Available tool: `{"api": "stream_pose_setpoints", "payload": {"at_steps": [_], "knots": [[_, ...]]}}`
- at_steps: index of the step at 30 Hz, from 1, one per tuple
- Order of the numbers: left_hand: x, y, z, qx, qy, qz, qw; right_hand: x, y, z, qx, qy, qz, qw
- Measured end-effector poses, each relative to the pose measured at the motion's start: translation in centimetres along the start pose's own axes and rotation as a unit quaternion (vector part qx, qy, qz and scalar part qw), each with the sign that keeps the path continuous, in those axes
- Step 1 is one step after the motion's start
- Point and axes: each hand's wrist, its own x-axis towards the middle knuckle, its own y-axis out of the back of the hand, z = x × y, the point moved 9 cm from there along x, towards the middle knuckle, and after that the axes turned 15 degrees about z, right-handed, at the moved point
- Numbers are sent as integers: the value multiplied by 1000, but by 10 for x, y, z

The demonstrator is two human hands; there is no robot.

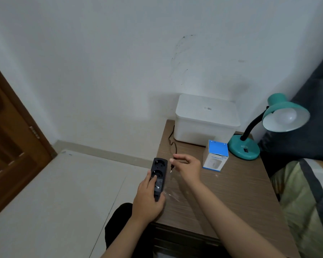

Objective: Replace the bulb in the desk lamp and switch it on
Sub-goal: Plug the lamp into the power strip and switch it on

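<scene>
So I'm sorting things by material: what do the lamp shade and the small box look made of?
Lamp shade: probably painted metal, though plastic is possible; glossy teal outside, smooth white inside. Small box: printed cardboard, going by its sharp folded edges and matte blue-and-white faces.

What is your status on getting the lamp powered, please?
Left hand holds power strip. Right hand pinches plug beside it, unplugged. Lamp off, bulb fitted.

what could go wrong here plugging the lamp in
The left hand holds the power strip at the table's edge, partly overhanging, so a push could tip it. The right hand pinches the plug near its pins, so fingers may touch metal as it enters. The cord trails past the white box; a tug could drag the lamp.
</scene>
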Motion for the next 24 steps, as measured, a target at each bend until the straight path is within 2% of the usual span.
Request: {"api": "stream_pose_setpoints", "payload": {"at_steps": [8,15,24], "knots": [[1,-3,-3,-10,-7,6,1000,6,-36,4,-30,54,-31,998],[1,-3,-2,-14,-8,4,1000,3,-46,-3,-125,187,-31,974],[0,-1,0,-11,-8,4,1000,1,-47,-4,-145,238,-18,960]]}}
